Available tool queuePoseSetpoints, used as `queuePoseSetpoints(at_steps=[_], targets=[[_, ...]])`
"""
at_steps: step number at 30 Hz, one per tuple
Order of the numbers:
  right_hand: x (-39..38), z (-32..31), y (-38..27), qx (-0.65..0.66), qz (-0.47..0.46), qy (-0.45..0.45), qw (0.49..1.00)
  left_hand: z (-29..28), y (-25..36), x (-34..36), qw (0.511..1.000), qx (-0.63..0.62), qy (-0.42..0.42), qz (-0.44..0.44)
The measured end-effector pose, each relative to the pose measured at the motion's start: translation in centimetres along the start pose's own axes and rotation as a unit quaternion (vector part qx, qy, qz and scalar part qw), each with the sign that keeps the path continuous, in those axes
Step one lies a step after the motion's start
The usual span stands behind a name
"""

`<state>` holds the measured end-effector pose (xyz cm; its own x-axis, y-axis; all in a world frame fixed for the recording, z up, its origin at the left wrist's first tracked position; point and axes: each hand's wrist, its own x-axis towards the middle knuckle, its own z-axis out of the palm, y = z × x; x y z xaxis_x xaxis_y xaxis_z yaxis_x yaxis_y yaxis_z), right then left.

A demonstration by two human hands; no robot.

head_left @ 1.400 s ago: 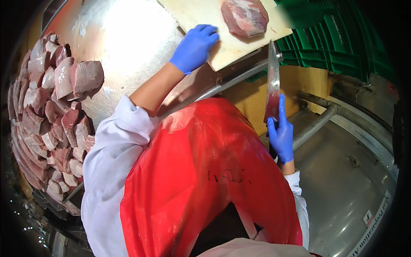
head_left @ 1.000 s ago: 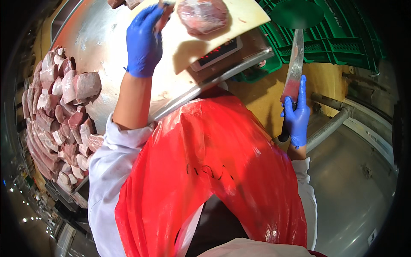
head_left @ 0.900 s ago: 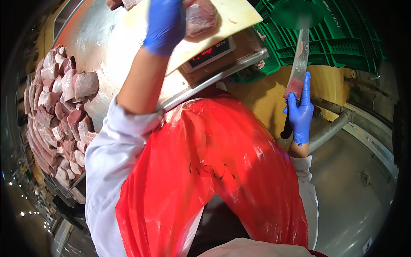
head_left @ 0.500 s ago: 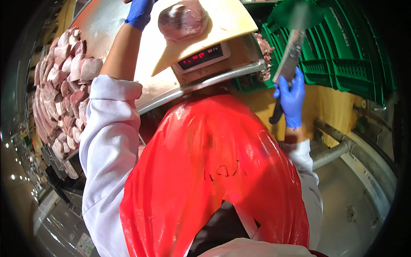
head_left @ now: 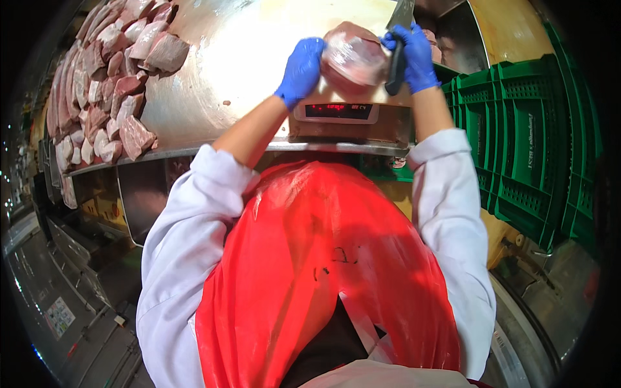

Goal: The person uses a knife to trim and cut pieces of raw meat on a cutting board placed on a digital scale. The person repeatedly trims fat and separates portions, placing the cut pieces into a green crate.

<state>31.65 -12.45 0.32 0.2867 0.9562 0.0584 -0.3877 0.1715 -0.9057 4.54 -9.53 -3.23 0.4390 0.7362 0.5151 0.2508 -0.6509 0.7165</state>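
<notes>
A rounded piece of raw pink meat (head_left: 354, 57) lies between my two blue-gloved hands, over a pale cutting board (head_left: 370, 10). My left hand (head_left: 303, 70) is closed against its left side, with the fingertips partly out of sight. In my right hand (head_left: 417, 57) is a knife (head_left: 395, 68), gripped by its black handle, the blade pointing away at the top of the view. The right fingers come up close to the meat's right side. Just below the meat sits a scale display (head_left: 339, 112) with red digits.
Many cut meat pieces (head_left: 110, 77) are heaped on the left of the steel table (head_left: 213, 84). Green crates (head_left: 511, 136) stand at the right. The table's metal front edge (head_left: 284, 146) runs just ahead of my red apron (head_left: 323, 258).
My right hand has brought the knife from the right side over to the meat. My left hand has come back from the far edge to the meat's left side. The view has turned.
</notes>
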Motion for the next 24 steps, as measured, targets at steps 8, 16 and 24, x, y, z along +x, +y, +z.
queuePoseSetpoints(at_steps=[8, 16, 24], targets=[[-10.2, 3.0, -5.2, -0.206, -0.025, 0.098, 0.973, -4.7, 0.1, 0.2, 0.898, -0.336, 0.115, -0.261], [-19.2, 6.9, 1.2, -0.520, -0.164, 0.024, 0.838, -1.5, 0.8, -0.6, 0.869, -0.367, 0.219, -0.251], [-25.5, 2.6, 2.1, -0.725, -0.103, -0.116, 0.671, -5.0, 0.6, -2.5, 0.913, -0.275, 0.209, -0.219]])
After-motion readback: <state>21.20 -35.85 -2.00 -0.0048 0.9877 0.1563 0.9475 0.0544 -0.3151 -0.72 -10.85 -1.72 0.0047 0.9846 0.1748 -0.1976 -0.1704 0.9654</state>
